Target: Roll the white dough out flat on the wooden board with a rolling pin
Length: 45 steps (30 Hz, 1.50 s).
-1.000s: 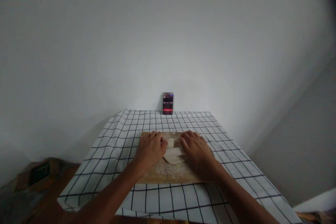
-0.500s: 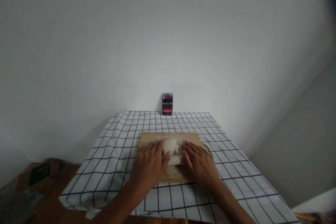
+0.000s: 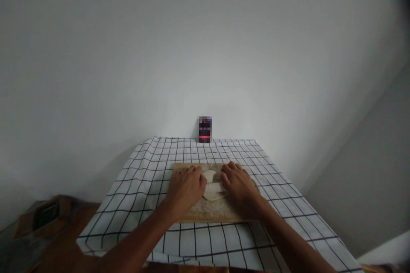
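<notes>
A flat piece of pale dough [image 3: 211, 175] lies on a floured wooden board [image 3: 208, 213], showing on both sides of a pale rolling pin [image 3: 214, 188] laid crosswise over it. My left hand [image 3: 188, 185] is at the pin's left end, its fingers curled down over it. At the right end my right hand [image 3: 237, 181] is likewise bent over the pin. Both hands hide the pin's ends and parts of the dough's edges.
Under the board is a table with a white cloth with black grid lines [image 3: 137, 192]. A dark, pixelated upright object [image 3: 205, 130] stands at the back against the wall. Left of the table, low down, sits a brown boxlike item [image 3: 48, 215].
Both hands have moved away from me with the rolling pin, and their fingers are more curled. The dough, earlier raised behind the pin, now lies flatter and shows in front of it too.
</notes>
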Available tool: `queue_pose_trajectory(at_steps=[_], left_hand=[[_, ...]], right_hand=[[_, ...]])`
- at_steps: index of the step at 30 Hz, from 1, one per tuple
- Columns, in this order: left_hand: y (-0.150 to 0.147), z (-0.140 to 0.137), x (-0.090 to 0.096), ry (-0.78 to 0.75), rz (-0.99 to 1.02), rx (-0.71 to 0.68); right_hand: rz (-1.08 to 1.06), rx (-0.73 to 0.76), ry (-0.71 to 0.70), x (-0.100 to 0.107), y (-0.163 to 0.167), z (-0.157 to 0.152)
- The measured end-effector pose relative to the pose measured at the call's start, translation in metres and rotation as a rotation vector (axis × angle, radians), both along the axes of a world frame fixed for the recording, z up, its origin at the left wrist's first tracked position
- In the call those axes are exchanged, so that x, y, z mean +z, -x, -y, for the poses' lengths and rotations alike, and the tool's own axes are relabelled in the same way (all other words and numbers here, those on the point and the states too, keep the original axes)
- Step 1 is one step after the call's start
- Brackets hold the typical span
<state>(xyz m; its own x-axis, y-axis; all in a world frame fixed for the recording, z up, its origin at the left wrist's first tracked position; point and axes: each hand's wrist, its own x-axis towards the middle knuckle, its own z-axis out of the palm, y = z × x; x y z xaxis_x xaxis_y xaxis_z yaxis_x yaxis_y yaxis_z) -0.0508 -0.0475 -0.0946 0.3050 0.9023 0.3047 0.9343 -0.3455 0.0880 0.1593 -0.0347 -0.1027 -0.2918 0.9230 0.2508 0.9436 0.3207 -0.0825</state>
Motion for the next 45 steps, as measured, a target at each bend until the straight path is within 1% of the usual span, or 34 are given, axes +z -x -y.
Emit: queue_pose_trajectory(at_steps=[2, 4, 8, 12, 14, 17, 20, 22, 24, 28, 31, 34, 37, 39, 41, 45], left_hand=[[-0.001, 0.003, -0.002, -0.036, -0.021, 0.001], [-0.002, 0.009, -0.006, -0.059, -0.015, 0.003], [-0.003, 0.028, -0.018, -0.043, 0.039, 0.008], [-0.002, 0.041, -0.025, -0.038, 0.055, -0.001], [-0.002, 0.04, -0.023, -0.023, 0.057, -0.004], [-0.003, 0.028, -0.016, -0.013, 0.053, -0.004], [-0.004, 0.016, -0.008, -0.028, 0.016, 0.014], [-0.005, 0.016, -0.006, -0.046, -0.001, 0.022], [-0.006, 0.022, -0.01, -0.069, 0.007, 0.011], [-0.004, 0.045, -0.028, -0.111, 0.047, -0.013], [-0.001, 0.052, -0.037, -0.141, 0.042, -0.035], [0.0, 0.042, -0.036, -0.17, 0.019, -0.053], [-0.002, 0.025, -0.027, -0.178, 0.002, -0.019], [-0.004, 0.019, -0.024, -0.18, -0.004, 0.007], [-0.004, 0.021, -0.026, -0.177, -0.007, 0.002], [-0.001, 0.04, -0.037, -0.179, 0.018, -0.061]], right_hand=[[-0.046, -0.032, 0.004, -0.005, 0.0, 0.002], [-0.079, -0.03, 0.009, -0.012, -0.001, 0.01], [-0.116, -0.027, -0.001, -0.024, -0.004, 0.032], [-0.163, 0.006, -0.047, -0.029, -0.008, 0.044], [-0.161, 0.014, -0.046, -0.027, -0.008, 0.042], [-0.123, 0.017, -0.013, -0.021, -0.007, 0.03], [-0.108, 0.003, 0.013, -0.015, -0.005, 0.017], [-0.108, -0.013, 0.013, -0.014, -0.003, 0.015], [-0.105, -0.024, -0.009, -0.018, -0.003, 0.021], [-0.118, -0.011, -0.057, -0.027, -0.007, 0.046], [-0.137, 0.02, -0.055, -0.03, -0.011, 0.054], [-0.132, 0.043, -0.04, -0.028, -0.012, 0.044], [-0.114, 0.022, -0.041, -0.023, -0.008, 0.027], [-0.107, -0.003, -0.051, -0.022, -0.006, 0.022], [-0.107, -0.004, -0.057, -0.023, -0.006, 0.026], [-0.135, 0.038, -0.058, -0.03, -0.011, 0.047]])
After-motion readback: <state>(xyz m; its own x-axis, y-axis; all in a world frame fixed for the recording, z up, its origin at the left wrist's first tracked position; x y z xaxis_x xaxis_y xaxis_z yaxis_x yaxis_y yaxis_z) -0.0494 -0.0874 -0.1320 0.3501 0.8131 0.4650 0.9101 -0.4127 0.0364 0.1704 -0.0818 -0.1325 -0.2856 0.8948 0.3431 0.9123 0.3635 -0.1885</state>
